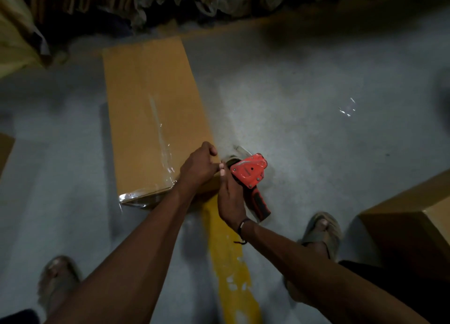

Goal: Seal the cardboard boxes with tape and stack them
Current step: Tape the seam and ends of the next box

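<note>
I count three cardboard boxes: one long box lying on the floor, a second box right of the long box, and a sliver of a third box left of it. One red tape dispenser just right of its near corner. Two hands, two sandalled feet.

no text, label, brand, number or sign can be read anywhere here. the red tape dispenser just beside the hands bears a raised mark on its side plate, but it is too small and blurred to make out. the top of the cardboard box beyond the hands shows only plain brown board and clear tape, with no print visible.
</note>
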